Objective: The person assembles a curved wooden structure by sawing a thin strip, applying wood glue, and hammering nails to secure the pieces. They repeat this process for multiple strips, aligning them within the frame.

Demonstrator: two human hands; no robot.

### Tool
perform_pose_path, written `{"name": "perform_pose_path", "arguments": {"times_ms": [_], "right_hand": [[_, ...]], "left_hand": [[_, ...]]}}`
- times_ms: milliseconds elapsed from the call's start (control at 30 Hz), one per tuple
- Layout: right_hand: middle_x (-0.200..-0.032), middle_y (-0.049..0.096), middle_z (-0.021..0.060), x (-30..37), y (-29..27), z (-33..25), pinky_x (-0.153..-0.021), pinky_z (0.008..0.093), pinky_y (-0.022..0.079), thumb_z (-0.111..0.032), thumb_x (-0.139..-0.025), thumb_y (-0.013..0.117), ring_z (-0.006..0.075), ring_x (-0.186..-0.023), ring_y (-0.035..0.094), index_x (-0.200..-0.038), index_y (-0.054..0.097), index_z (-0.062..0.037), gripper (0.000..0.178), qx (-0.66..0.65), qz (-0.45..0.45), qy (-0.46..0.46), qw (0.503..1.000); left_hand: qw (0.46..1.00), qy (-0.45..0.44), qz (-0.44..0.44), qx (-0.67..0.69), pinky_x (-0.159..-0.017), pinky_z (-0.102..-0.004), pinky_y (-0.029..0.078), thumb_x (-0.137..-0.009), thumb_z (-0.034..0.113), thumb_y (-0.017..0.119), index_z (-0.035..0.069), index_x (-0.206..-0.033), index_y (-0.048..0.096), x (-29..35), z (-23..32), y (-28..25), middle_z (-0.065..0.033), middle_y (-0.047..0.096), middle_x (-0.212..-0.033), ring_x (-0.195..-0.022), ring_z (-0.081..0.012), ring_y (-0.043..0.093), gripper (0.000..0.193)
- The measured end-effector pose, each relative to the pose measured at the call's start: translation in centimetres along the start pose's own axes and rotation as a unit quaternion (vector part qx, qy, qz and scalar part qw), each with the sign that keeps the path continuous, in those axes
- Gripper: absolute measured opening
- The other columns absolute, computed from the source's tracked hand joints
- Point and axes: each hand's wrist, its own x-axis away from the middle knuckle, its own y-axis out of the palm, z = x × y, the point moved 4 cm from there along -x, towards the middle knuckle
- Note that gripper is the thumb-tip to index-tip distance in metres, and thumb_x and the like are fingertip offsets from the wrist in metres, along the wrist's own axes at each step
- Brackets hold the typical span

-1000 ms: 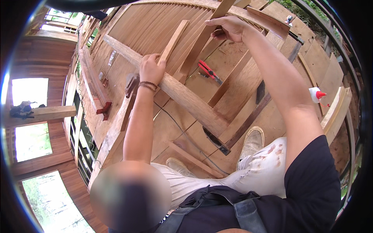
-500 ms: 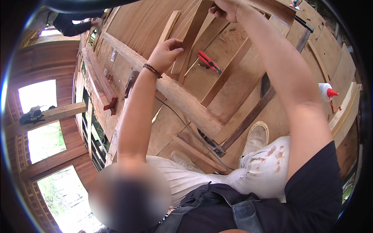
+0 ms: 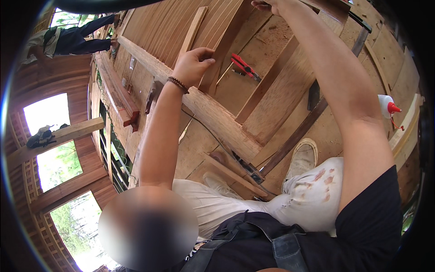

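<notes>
My left hand point(image 3: 195, 65), with a beaded bracelet on its wrist, is closed at the near part of an upright brown wooden board point(image 3: 226, 43), thumb and fingers at its edge. At the upper edge of the view, my right hand point(image 3: 271, 6) is beside the far part of that board, its fingers loosely bent and apart; its tips are partly cut off. The board stands within a wooden frame, whose thick near rail point(image 3: 213, 109) runs below my left hand. A red utility knife point(image 3: 244, 67) lies on the plywood just right of the board.
A wide plank point(image 3: 281, 86) forms the frame's right side, with a long dark bar clamp point(image 3: 294, 138) alongside. A white glue bottle with a red tip point(image 3: 387, 106) is at right. A cable point(image 3: 208, 133) crosses near my feet. Another person point(image 3: 86, 38) is at upper left.
My right hand has shifted slightly up and its fingers have loosened from the board. My left hand stays by the board. The other person has come further into view.
</notes>
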Motion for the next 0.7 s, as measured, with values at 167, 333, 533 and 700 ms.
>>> {"name": "perform_pose_path", "arguments": {"times_ms": [167,333,533,700], "right_hand": [[-0.078,0.064,0.0129,-1.0,-0.5,1.2,-0.044,0.0371,0.057,-0.011,-0.088,0.075,0.0247,-0.056,0.065,-0.093,0.069,0.0016,0.014,-0.003,0.008,0.011,1.0],[-0.078,0.064,0.0143,-0.5,-0.3,1.3,-0.043,0.0377,0.056,-0.011,-0.089,0.074,0.0259,-0.055,0.065,-0.092,0.068,0.0042,0.017,0.008,0.015,0.011,1.0],[-0.078,0.063,0.0139,-1.2,-0.9,2.1,-0.041,0.0376,0.054,-0.012,-0.091,0.073,0.0265,-0.055,0.065,-0.097,0.067,0.0056,0.019,0.032,0.002,0.016,0.999],[-0.086,0.063,0.0053,0.6,-0.2,2.9,-0.053,0.0262,0.054,-0.031,-0.094,0.075,0.0151,-0.068,0.068,-0.105,0.067,-0.0071,0.027,0.044,-0.038,0.038,0.998]], "left_hand": [[1.0,-0.002,-0.009,0.02,-0.097,-0.0315,0.053,-0.095,0.013,0.071,-0.004,-0.126,0.067,0.1,0.4,0.7,-0.0145,0.075,-0.116,-0.109,-0.0207,0.07,0.035],[1.0,-0.007,-0.018,0.018,-0.097,-0.0319,0.052,-0.096,0.014,0.071,-0.004,-0.126,0.067,0.1,-0.1,0.5,-0.0144,0.075,-0.117,-0.11,-0.0205,0.069,0.036],[1.0,0.009,-0.016,0.019,-0.097,-0.0333,0.053,-0.096,0.015,0.07,-0.004,-0.126,0.067,0.2,-0.1,0.9,-0.0146,0.075,-0.117,-0.109,-0.0215,0.069,0.036],[0.994,0.06,0.082,-0.03,-0.095,-0.0378,0.054,-0.091,0.021,0.073,-0.001,-0.124,0.068,0.8,0.9,2.0,-0.0166,0.075,-0.108,-0.101,-0.0301,0.071,0.04]]}}
